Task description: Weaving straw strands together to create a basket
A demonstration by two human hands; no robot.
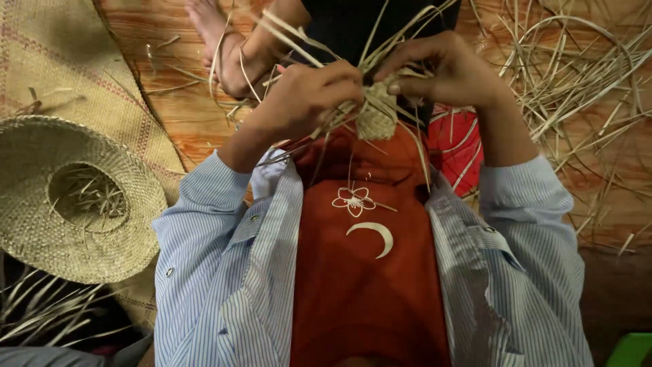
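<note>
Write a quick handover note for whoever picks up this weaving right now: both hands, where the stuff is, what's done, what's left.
Left hand: gripping loose straw strands beside the woven piece.
Right hand: pinching the piece's top edge.
Both hold it above the lap.
Done: only a small woven patch, with strands sticking out all round.
Left: most of the weaving.
Spare straw pile lies on the floor at the right; a finished straw hat lies upside down at the left, on a woven mat.

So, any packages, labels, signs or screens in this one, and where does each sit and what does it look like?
None in view.
Nearest to a marking: white flower and crescent motif on the front of the red shirt, below the two hands weaving a small straw piece.
</note>
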